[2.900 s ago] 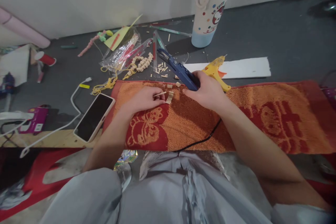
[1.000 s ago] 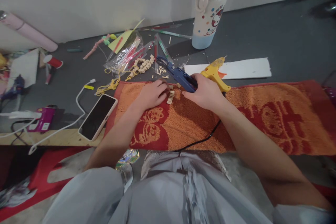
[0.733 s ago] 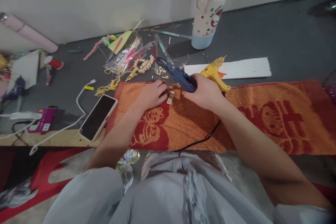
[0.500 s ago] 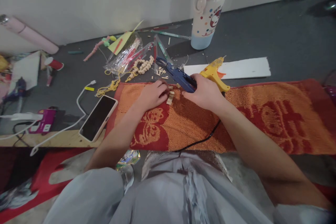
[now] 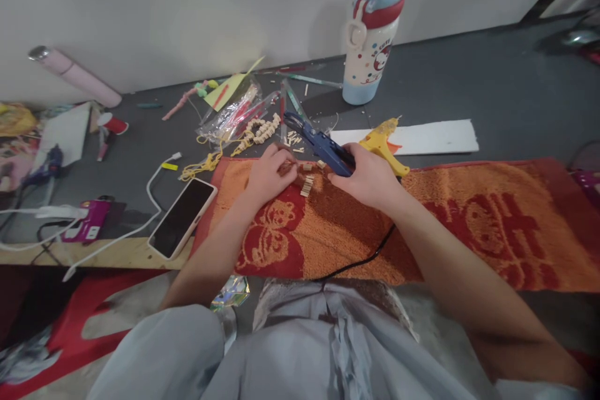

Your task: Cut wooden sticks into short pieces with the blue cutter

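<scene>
My right hand [image 5: 368,176] is wrapped around the near end of a dark blue elongated tool [image 5: 321,140], whose slender far end points away to the left. My left hand [image 5: 272,174] is over the orange and red towel [image 5: 347,231], fingers curled with thumb and fingertips close together; what they hold, if anything, I cannot make out. Just right of those fingertips, a short row of small pale wooden pieces [image 5: 307,185] lies on the towel, with a couple more near its far edge. Beside my right hand, a yellow glue gun [image 5: 382,145] rests partly across a white strip [image 5: 435,137].
A tall cartoon bottle [image 5: 370,56] stands at the back. Clear plastic bags [image 5: 234,109], a pale beaded string [image 5: 262,130] and loose bits lie beyond the towel. A phone [image 5: 182,219], white cable [image 5: 152,190] and purple power block [image 5: 89,222] are on the left. Black cord [image 5: 370,257] crosses the towel.
The view has tilted up slightly. My left hand has drawn a little left from the wooden row, its fingertips now closer together. My right hand stays on the blue tool.
</scene>
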`<act>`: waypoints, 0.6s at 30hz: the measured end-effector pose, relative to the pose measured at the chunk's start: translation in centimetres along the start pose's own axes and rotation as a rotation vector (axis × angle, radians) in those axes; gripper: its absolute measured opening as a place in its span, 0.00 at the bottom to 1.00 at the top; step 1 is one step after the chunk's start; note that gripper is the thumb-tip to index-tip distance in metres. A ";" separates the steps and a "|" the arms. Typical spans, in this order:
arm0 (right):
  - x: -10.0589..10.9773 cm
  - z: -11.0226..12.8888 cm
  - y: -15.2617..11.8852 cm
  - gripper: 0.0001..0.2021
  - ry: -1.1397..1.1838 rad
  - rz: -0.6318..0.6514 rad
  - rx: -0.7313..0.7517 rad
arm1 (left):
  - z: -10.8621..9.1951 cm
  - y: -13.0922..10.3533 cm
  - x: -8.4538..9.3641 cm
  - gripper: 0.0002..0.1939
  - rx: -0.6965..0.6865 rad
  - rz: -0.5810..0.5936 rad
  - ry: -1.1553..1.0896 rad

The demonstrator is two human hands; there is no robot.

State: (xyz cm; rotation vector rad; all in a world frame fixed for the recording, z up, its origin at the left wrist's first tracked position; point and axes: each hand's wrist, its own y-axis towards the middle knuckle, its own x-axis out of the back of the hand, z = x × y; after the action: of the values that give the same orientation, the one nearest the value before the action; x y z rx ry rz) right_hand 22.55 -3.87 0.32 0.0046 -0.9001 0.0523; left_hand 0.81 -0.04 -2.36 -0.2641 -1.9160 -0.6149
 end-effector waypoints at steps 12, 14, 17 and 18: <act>-0.1 -0.3 0.2 0.20 0.059 0.032 0.008 | 0.3 -0.1 0.5 0.05 -0.011 -0.034 -0.047; -0.1 -0.4 0.2 0.21 0.054 0.036 0.008 | 0.1 0.0 0.0 0.06 -0.047 0.093 0.022; -0.2 -0.4 0.2 0.21 0.046 0.039 0.004 | 0.1 0.1 -0.6 0.08 -0.109 0.239 0.106; -0.2 -0.3 0.2 0.20 0.042 0.041 0.005 | 0.1 0.2 -0.7 0.08 -0.120 0.261 0.116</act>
State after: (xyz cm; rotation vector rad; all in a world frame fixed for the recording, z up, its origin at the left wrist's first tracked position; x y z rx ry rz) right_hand 22.67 -3.69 -0.07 -0.0102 -0.8580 0.0928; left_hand 1.07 0.26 -2.97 -0.5352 -1.7006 -0.5577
